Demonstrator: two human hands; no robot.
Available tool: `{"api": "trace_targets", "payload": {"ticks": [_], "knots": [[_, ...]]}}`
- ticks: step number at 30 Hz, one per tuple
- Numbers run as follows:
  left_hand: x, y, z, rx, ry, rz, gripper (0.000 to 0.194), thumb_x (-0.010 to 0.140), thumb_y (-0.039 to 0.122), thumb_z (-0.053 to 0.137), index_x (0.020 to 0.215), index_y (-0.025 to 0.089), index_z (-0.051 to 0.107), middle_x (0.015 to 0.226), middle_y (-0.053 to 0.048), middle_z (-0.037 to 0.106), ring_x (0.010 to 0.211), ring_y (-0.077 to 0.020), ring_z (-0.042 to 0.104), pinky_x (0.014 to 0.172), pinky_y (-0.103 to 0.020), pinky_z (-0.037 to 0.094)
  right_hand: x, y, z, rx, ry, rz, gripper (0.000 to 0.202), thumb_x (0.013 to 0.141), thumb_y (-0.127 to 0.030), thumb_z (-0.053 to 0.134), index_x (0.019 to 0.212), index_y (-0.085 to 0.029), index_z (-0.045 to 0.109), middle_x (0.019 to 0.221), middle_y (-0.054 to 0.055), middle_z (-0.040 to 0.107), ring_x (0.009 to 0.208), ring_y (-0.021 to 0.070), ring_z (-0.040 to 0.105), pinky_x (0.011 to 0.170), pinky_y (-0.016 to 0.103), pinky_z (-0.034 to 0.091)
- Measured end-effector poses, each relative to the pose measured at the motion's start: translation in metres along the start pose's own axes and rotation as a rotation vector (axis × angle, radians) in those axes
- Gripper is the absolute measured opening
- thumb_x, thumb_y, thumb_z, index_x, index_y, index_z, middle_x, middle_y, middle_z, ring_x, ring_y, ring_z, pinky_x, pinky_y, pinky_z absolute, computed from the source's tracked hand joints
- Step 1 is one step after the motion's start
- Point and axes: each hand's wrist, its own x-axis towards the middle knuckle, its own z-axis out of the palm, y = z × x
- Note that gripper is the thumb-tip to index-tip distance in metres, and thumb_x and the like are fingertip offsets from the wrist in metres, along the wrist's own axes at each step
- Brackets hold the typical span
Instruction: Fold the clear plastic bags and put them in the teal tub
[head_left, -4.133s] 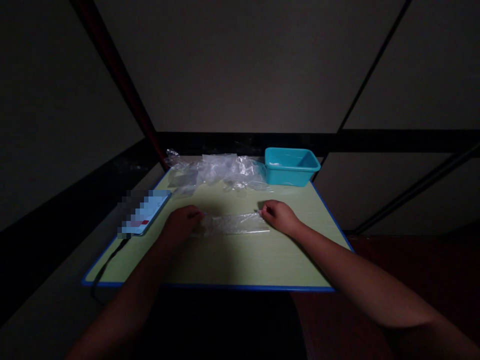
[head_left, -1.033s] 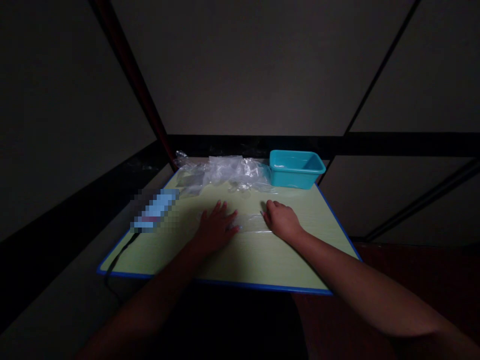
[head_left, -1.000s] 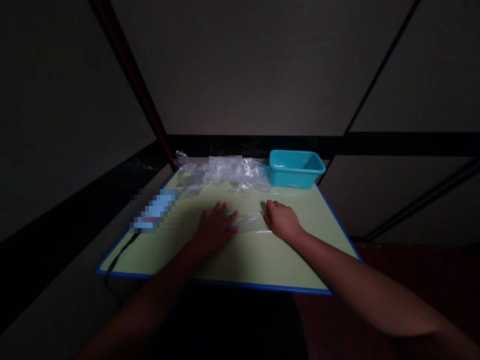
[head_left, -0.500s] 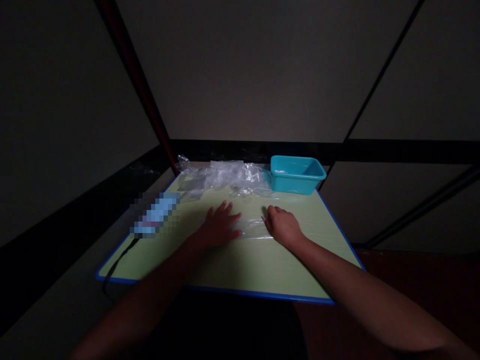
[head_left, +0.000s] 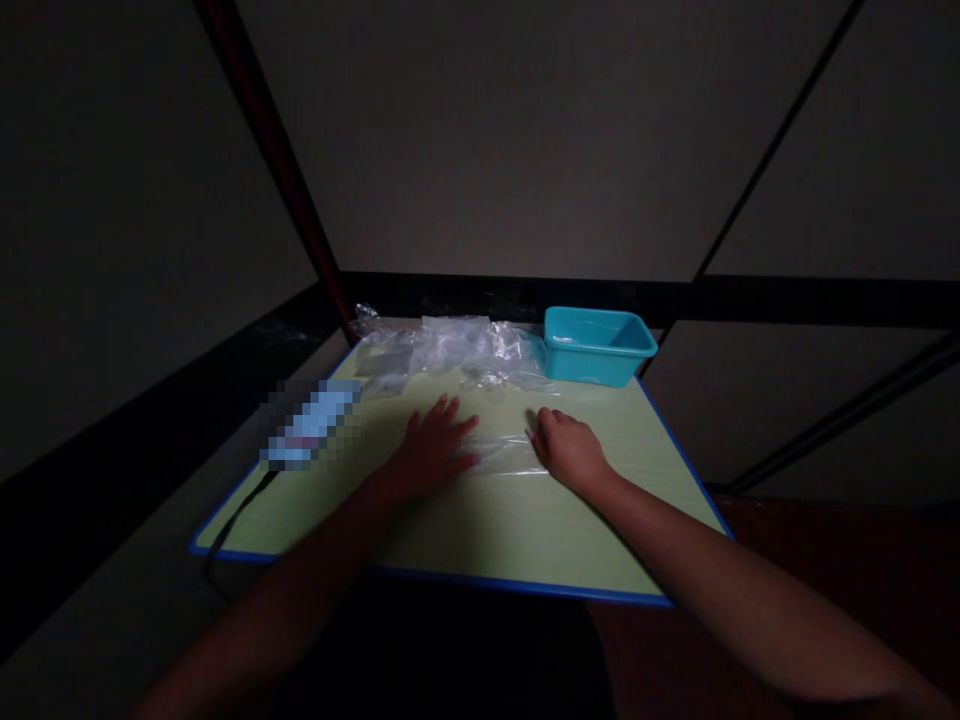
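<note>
A clear plastic bag [head_left: 504,457] lies flat on the pale green table, stretched between my two hands. My left hand [head_left: 435,445] rests with spread fingers over the bag's left part, covering it. At the other end, my right hand [head_left: 568,447] is closed, its fingers curled at the bag's right edge and seemingly gripping it. The fingertips of the right hand are partly hidden, so the exact hold does not show.
Behind the hands lies a crumpled pile of clear plastic bags [head_left: 465,350]. A turquoise bin [head_left: 592,362] stands at the table's back right corner. On the left is a blurred-out flat device [head_left: 315,425] with a dark strap. The table [head_left: 570,540] has a blue edge.
Both hands stay nearly in place. The left hand has shifted very slightly left; the view has tilted a little.
</note>
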Motion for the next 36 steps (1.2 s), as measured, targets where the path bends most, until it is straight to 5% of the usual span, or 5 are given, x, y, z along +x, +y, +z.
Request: {"api": "trace_targets", "payload": {"ticks": [7,14,22,36], "knots": [[-0.001,-0.005,0.007,-0.003,0.011,0.023,0.057,0.086,0.053,0.045,0.139,0.031,0.037,0.152,-0.010,0.021,0.140,-0.0319,0.011,0.105,-0.061,0.016,0.000,0.007,0.002,0.161,0.046,-0.023,0.016,0.089,-0.031,0.045,0.096,-0.018,0.051,0.094,0.008,0.060,0.084,0.0185,0.055,0.068,0.027,0.035],[0.004,-0.028,0.006,-0.127,0.255,-0.043,0.034,0.077,0.039,0.060,0.103,0.017,0.062,0.111,-0.011,0.061,0.110,-0.0266,0.049,0.099,-0.040,0.035,0.006,0.014,0.007,0.374,0.105,-0.137,0.012,0.086,-0.028,0.050,0.085,-0.019,0.057,0.089,0.005,0.059,0.088,0.0178,0.050,0.075,0.027,0.035],[0.006,-0.057,0.008,-0.227,0.146,-0.089,0.022,0.074,0.039,0.059,0.084,0.019,0.063,0.089,-0.005,0.060,0.091,-0.0231,0.050,0.084,-0.035,0.039,0.009,0.017,0.010,0.431,0.084,-0.132,0.007,0.080,-0.025,0.058,0.083,-0.019,0.058,0.088,0.003,0.060,0.089,0.0185,0.050,0.075,0.028,0.034],[0.008,-0.056,0.001,-0.259,0.149,-0.112,0.015,0.066,0.032,0.064,0.072,0.019,0.061,0.084,-0.004,0.061,0.090,-0.0220,0.052,0.084,-0.034,0.041,0.011,0.020,0.014,0.406,0.079,-0.152,0.006,0.080,-0.025,0.057,0.080,-0.019,0.057,0.088,0.004,0.059,0.088,0.0184,0.050,0.074,0.028,0.035]]}}
